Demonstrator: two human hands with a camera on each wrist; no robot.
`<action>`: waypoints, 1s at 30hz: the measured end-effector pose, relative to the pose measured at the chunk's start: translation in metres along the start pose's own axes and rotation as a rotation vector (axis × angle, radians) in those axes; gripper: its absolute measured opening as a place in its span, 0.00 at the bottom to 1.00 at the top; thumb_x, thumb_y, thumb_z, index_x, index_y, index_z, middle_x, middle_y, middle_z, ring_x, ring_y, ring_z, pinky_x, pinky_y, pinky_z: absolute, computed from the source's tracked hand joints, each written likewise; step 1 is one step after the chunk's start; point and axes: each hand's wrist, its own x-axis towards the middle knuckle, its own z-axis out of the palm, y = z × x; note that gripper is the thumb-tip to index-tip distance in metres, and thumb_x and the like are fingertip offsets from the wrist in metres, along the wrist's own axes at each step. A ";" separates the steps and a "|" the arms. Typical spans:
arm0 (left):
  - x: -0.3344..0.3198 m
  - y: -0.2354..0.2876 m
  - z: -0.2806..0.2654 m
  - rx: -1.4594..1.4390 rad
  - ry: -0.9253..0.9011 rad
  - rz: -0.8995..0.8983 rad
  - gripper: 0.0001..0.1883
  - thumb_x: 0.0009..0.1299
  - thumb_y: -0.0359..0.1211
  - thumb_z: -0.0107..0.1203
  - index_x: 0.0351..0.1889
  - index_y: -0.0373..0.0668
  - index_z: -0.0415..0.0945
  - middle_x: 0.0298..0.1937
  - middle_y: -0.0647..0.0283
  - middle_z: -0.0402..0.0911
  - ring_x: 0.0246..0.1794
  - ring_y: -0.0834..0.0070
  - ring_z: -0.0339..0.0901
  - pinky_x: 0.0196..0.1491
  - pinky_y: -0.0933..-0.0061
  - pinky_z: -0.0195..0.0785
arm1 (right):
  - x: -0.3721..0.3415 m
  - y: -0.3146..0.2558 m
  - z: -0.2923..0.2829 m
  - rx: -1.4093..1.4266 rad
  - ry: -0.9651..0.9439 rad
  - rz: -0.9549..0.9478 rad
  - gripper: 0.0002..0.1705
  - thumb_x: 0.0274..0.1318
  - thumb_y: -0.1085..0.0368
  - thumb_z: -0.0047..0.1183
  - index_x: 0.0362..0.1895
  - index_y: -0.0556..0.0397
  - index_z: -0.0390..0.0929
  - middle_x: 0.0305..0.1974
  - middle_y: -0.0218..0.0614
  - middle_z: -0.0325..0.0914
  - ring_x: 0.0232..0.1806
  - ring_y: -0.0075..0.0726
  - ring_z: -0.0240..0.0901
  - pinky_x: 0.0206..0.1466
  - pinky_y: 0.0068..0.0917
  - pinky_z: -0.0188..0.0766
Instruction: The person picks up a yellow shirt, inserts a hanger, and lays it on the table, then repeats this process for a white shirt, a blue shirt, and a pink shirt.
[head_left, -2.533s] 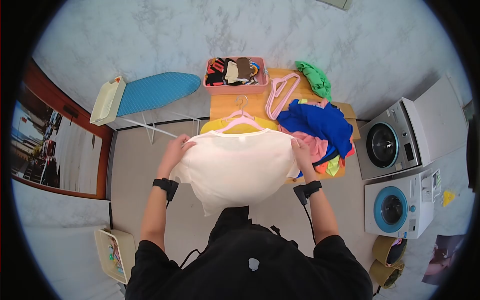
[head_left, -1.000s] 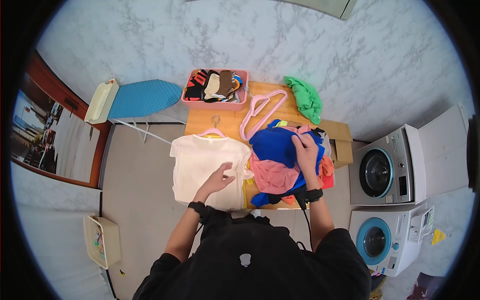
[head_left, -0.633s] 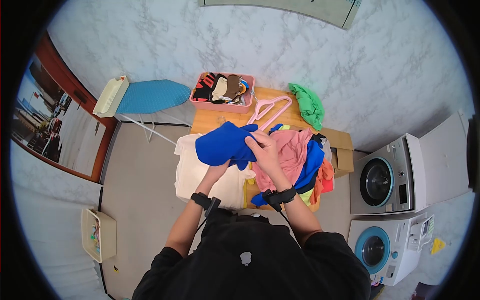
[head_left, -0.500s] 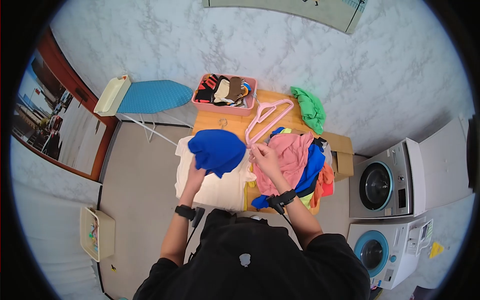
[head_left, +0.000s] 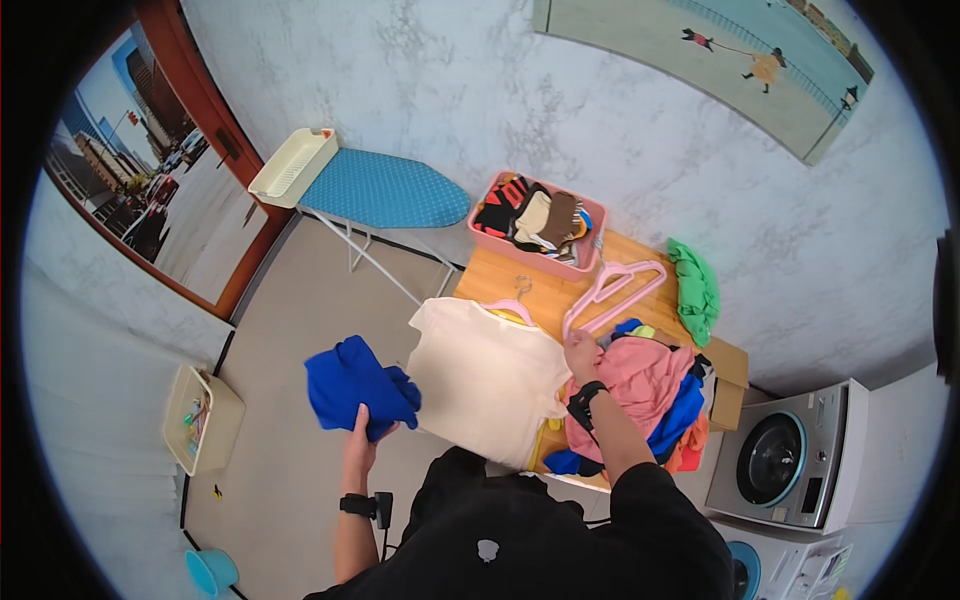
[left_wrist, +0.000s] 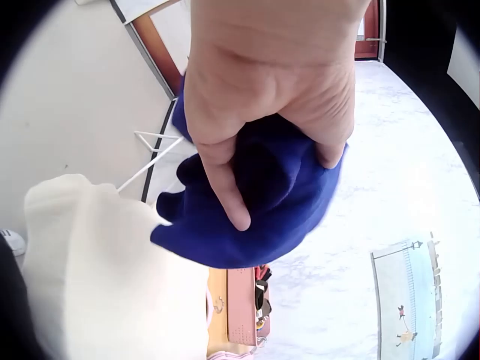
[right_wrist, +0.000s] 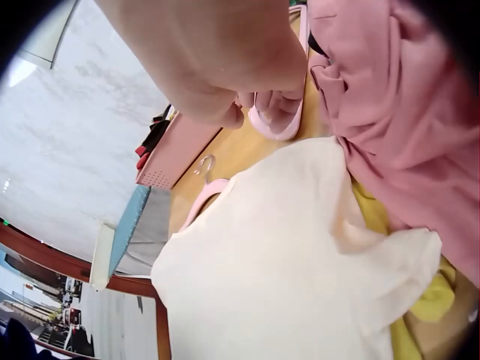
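Note:
In the head view, my left hand grips a bundled blue garment, held out over the floor left of the table. The left wrist view has the fingers and thumb around the blue fabric. A cream T-shirt lies spread on the table, a pink hanger at its neckline. My right hand hovers between the shirt and the clothes pile, near one end of loose pink hangers. Its fingers are loosely curled and overlap the hangers in the right wrist view. A pink garment tops the pile.
Yellow fabric peeks out from under the shirt. At the wooden table's back stand a pink basket of folded items and a green garment. An ironing board stands left; a cardboard box and washer stand right.
The cream T-shirt was laid on the table. The blue garment was lifted from the pile, passed to my left hand and carried left. My right hand let go of it. The view turned left.

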 end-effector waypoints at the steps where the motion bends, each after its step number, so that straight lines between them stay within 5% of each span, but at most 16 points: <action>1: 0.000 0.001 0.005 -0.010 0.021 -0.025 0.34 0.72 0.48 0.53 0.67 0.37 0.57 0.63 0.53 0.69 0.59 0.57 0.73 0.50 0.48 0.79 | 0.011 -0.001 0.005 -0.088 0.029 0.002 0.13 0.49 0.65 0.58 0.37 0.60 0.79 0.35 0.51 0.81 0.39 0.53 0.78 0.44 0.40 0.74; 5: 0.016 0.000 0.013 -0.023 -0.042 -0.111 0.33 0.72 0.46 0.53 0.67 0.36 0.56 0.63 0.51 0.68 0.59 0.55 0.73 0.48 0.49 0.80 | 0.032 -0.017 0.011 -0.287 -0.042 0.089 0.14 0.44 0.60 0.61 0.31 0.59 0.81 0.24 0.49 0.79 0.32 0.54 0.80 0.38 0.41 0.75; 13: 0.049 0.010 0.035 0.215 -0.101 -0.114 0.32 0.70 0.40 0.58 0.62 0.25 0.60 0.57 0.46 0.72 0.50 0.58 0.78 0.45 0.59 0.82 | 0.043 -0.033 0.004 -0.279 -0.158 0.277 0.21 0.48 0.51 0.56 0.31 0.58 0.82 0.27 0.53 0.80 0.34 0.57 0.80 0.40 0.45 0.74; 22: 0.063 0.022 0.076 0.278 -0.199 -0.107 0.32 0.70 0.40 0.58 0.63 0.26 0.59 0.56 0.48 0.73 0.49 0.59 0.79 0.42 0.61 0.82 | 0.036 -0.053 -0.043 -0.410 -0.026 0.154 0.24 0.52 0.50 0.55 0.43 0.58 0.74 0.32 0.55 0.80 0.36 0.61 0.78 0.41 0.51 0.74; 28: 0.051 0.007 0.082 0.300 -0.254 -0.091 0.34 0.70 0.42 0.58 0.63 0.27 0.59 0.56 0.49 0.73 0.49 0.61 0.79 0.44 0.63 0.82 | 0.028 -0.059 -0.085 -0.616 0.084 -0.089 0.12 0.63 0.60 0.45 0.43 0.55 0.65 0.25 0.52 0.78 0.31 0.57 0.79 0.31 0.48 0.75; 30: 0.043 0.002 0.084 0.289 -0.256 -0.081 0.34 0.68 0.42 0.60 0.62 0.25 0.60 0.55 0.48 0.74 0.47 0.62 0.80 0.44 0.66 0.81 | 0.027 -0.057 -0.096 -0.762 -0.028 -0.106 0.07 0.61 0.64 0.45 0.40 0.53 0.66 0.27 0.46 0.79 0.32 0.51 0.80 0.32 0.43 0.77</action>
